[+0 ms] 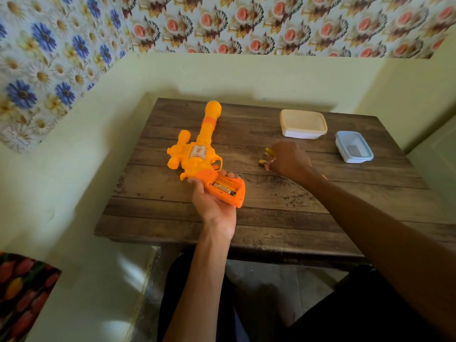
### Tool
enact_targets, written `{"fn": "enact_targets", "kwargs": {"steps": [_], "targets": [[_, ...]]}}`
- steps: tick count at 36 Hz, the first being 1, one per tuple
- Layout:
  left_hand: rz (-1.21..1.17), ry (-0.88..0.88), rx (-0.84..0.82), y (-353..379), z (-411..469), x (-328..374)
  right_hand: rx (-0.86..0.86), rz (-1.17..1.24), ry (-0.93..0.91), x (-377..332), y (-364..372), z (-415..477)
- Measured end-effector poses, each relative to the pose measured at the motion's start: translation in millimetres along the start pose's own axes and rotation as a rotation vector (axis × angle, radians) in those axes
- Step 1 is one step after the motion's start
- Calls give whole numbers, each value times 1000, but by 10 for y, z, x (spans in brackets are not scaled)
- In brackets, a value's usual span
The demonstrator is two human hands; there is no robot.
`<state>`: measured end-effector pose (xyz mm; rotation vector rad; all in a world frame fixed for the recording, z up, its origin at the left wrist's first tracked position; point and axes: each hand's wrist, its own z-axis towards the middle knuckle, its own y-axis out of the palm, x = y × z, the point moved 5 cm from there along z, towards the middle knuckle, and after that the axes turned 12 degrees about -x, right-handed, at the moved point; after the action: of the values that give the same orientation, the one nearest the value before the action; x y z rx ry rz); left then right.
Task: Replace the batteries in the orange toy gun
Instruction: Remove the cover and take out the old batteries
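Observation:
The orange toy gun (197, 149) lies over the left half of the wooden table (271, 206), barrel pointing away from me. My left hand (212, 201) grips its handle from below. The battery compartment in the handle is uncovered, and a battery (224, 187) shows inside it. My right hand (288, 159) is on the table to the right, fingers closed around a small yellow item (267, 151); I cannot tell what that item is. Another small dark piece (262, 162) lies at its fingertips.
A cream lidded box (303, 124) stands at the back of the table. To its right sits a small clear box with a blue rim (354, 146). Walls close in behind and on both sides of the table.

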<state>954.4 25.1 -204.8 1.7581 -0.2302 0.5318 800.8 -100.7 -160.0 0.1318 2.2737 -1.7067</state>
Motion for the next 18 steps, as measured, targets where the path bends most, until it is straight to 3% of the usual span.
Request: {"fn": "enact_targets", "kwargs": {"steps": [8, 10, 12, 14, 18], "targets": [[-3, -10, -14, -15, 3, 28, 6, 68, -42, -51, -165, -65], [5, -8, -19, -10, 5, 28, 3, 287, -19, -56, -296, -105], [8, -6, -22, -5, 7, 16, -65, 733, -15, -45, -400, -184], [4, -3, -24, 8, 5, 3, -138, 984, -65, -84, -488, -339], [16, 1, -24, 16, 6, -11, -110, 964, -303, -392, -616, -651]]}}
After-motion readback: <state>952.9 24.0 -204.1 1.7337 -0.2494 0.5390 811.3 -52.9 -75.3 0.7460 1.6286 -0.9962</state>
